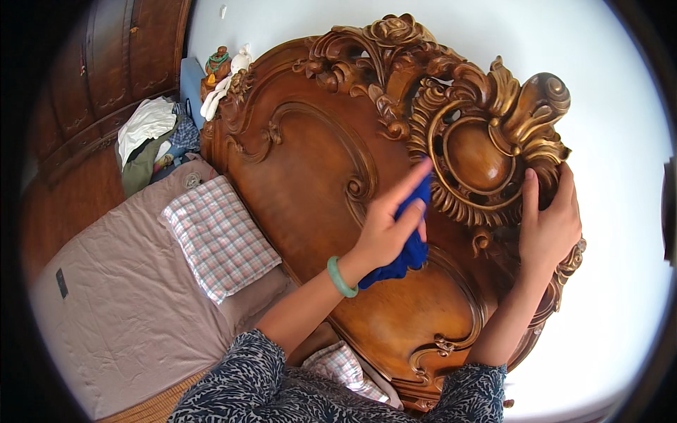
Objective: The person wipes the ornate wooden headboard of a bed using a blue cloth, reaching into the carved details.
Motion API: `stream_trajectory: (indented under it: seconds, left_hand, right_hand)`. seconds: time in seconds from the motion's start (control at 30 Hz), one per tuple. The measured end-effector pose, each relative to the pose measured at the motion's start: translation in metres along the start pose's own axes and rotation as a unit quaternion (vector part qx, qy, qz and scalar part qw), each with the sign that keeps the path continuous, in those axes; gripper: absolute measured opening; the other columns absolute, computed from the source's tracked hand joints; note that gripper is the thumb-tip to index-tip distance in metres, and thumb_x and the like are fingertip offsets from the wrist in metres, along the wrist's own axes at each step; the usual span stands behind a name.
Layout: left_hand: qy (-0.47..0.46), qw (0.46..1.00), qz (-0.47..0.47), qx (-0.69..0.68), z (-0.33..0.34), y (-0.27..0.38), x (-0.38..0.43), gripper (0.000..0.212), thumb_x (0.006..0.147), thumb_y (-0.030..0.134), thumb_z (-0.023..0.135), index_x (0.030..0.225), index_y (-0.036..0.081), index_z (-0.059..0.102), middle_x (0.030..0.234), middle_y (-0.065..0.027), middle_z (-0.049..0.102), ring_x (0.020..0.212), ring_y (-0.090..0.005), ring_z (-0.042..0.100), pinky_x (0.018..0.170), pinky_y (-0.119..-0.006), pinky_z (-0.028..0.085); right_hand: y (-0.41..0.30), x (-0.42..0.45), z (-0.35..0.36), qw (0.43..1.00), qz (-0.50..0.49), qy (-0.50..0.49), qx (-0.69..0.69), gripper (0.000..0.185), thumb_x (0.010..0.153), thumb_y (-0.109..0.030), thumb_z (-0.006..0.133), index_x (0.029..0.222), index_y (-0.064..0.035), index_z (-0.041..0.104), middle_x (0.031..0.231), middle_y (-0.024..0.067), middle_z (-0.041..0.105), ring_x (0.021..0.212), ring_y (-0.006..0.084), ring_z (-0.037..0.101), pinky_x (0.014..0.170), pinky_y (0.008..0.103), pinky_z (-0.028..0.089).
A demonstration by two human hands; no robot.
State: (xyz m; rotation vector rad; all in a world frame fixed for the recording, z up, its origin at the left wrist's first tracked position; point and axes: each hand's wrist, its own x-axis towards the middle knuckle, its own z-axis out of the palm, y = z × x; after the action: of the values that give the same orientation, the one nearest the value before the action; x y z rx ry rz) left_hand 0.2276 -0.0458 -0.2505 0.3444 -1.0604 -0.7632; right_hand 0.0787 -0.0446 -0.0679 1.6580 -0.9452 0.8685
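My left hand (389,227), with a green bangle (341,277) on its wrist, holds a bunched blue cloth (410,256). Its index finger stretches up to the left rim of a round carved medallion (478,156), though whether the fingertip touches is hard to tell. My right hand (550,222) grips the right edge of the gold-tinted carved crest (534,127), thumb in front; the other fingers partly disappear behind it. Both belong to a large brown wooden headboard (312,174) with scrolls and flowers in relief.
Left of the headboard lies a bed with a mauve sheet (121,285), a plaid pillow (225,235) and a dark remote-like object (62,283). A white plush toy (227,84) leans on the headboard's far post. Piled clothes (151,137) sit near a wooden wardrobe (106,63).
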Motion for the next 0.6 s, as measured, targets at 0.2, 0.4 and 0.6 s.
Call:
stream_trajectory:
  seconds: [0.2,0.4,0.6]
  left_hand:
    - [0.147,0.980,0.127,-0.039,-0.041,0.015,0.055,0.038,0.102,0.005,0.048,0.138,0.003,0.037,0.083,-0.0060,0.054,0.067,-0.0137,0.061,0.060,-0.026,0.050]
    - [0.106,0.968,0.097,0.205,-0.070,0.018,0.097,0.036,0.091,0.007,0.062,0.125,0.003,0.053,0.078,-0.0068,0.060,0.068,-0.0137,0.061,0.062,-0.032,0.050]
    - [0.120,0.832,0.186,0.508,-0.080,0.040,0.103,0.018,0.083,0.018,0.070,0.097,0.009,0.077,0.087,-0.0083,0.066,0.065,-0.0217,0.064,0.064,-0.033,0.051]
  right_hand:
    - [0.001,-0.001,0.002,1.000,0.014,-0.012,0.005,0.048,0.093,-0.038,0.069,0.120,0.0002,0.064,0.098,0.0171,0.072,0.084,0.0356,0.071,0.072,0.0419,0.056]
    - [-0.003,0.002,-0.003,0.999,0.021,-0.021,0.015,0.047,0.093,-0.036,0.070,0.121,0.0015,0.063,0.099,0.0179,0.072,0.084,0.0367,0.071,0.072,0.0433,0.056]
    - [-0.001,0.000,-0.003,0.999,0.021,-0.023,0.023,0.048,0.093,-0.034,0.071,0.122,0.0036,0.062,0.102,0.0188,0.071,0.087,0.0369,0.070,0.074,0.0434,0.056]
